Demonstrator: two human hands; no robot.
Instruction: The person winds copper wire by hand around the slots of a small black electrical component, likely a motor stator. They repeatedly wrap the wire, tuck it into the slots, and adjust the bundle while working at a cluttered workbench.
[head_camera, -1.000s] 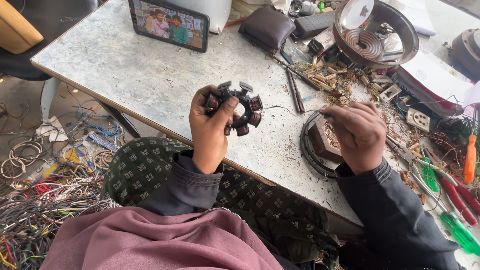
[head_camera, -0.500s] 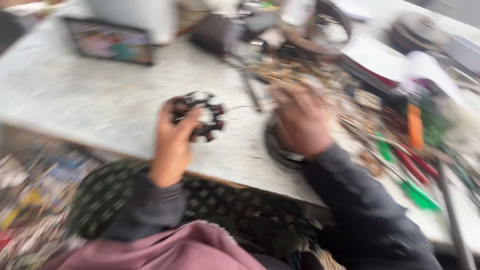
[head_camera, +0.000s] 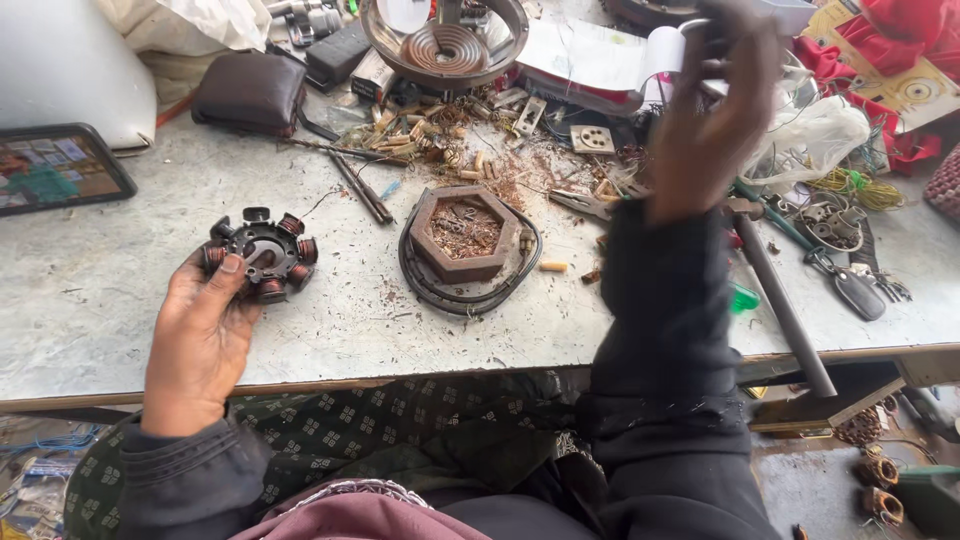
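Observation:
My left hand (head_camera: 205, 335) grips a round black stator (head_camera: 262, 254) with several copper-wound poles, holding it low over the worn grey table (head_camera: 110, 300), thumb across its rim. My right hand (head_camera: 715, 115) is raised high over the table's far right, blurred by motion, fingers curled; whether it holds anything cannot be made out. Between the hands sits a hexagonal wooden block (head_camera: 463, 231) with scrap in its hollow, ringed by a black cable loop (head_camera: 450, 295).
A tablet (head_camera: 55, 170) lies at the far left, a brown pouch (head_camera: 250, 92) behind it. A round metal fan part (head_camera: 445, 40), wire scraps, a white socket (head_camera: 592, 139), tools and a long metal rod (head_camera: 785, 310) crowd the back and right.
My right hand has lifted off the hexagonal block and swung up to the right. The left hand has lowered the stator toward the table. The view shifted right.

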